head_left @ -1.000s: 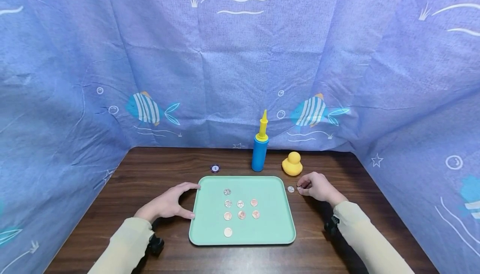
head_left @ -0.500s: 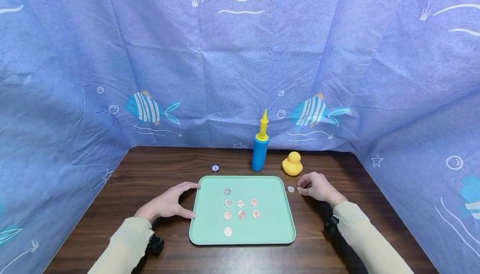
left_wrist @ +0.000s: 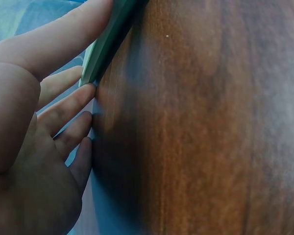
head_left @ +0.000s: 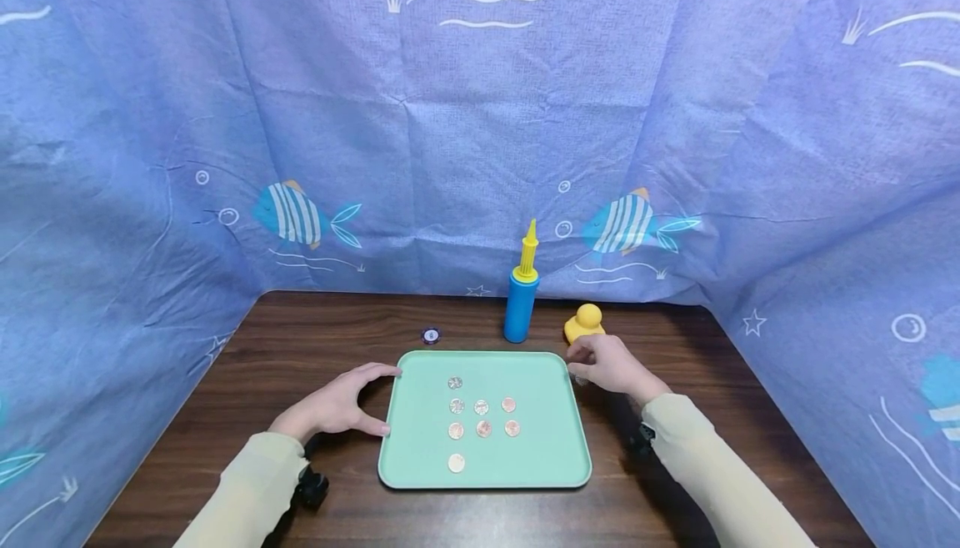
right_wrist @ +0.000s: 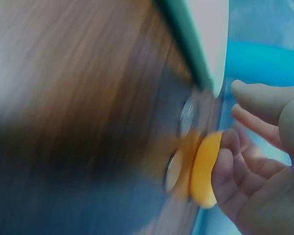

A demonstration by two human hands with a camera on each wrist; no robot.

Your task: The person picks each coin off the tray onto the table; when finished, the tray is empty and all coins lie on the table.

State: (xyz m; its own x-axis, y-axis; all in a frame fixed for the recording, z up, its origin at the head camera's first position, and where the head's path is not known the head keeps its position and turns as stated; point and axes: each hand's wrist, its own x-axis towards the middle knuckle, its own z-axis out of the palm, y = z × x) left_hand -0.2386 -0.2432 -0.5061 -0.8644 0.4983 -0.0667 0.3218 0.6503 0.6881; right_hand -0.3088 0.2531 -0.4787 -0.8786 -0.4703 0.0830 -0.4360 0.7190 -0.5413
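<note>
My left hand (head_left: 337, 402) is spread at the left edge of a mint-green tray (head_left: 551, 448). Its thumb and fingers touch the rim, as the left wrist view shows. Several coins lie flat on the tray, some coppery like the coin (head_left: 483, 429) in the middle, some silvery like the coin (head_left: 455, 383) at the back. Above the tray's back right corner is my right hand (head_left: 611, 364), fingers loosely curved. In the right wrist view a gap shows between its thumb and index finger, with nothing visible there. Two coins (right_wrist: 186, 117) lie on the table below it.
A yellow rubber duck (head_left: 587, 319) sits just behind my right hand, partly covered by it. Behind the tray stands a blue hand pump (head_left: 519, 308) with a yellow nozzle. A dark poker chip (head_left: 431, 336) lies to its left. Blue fish-print cloth (head_left: 465, 156) surrounds the wooden table (head_left: 315, 323).
My right hand has left the coin at its fingertips and moved left toward the tray's back right corner. My left hand stays at the tray's edge.
</note>
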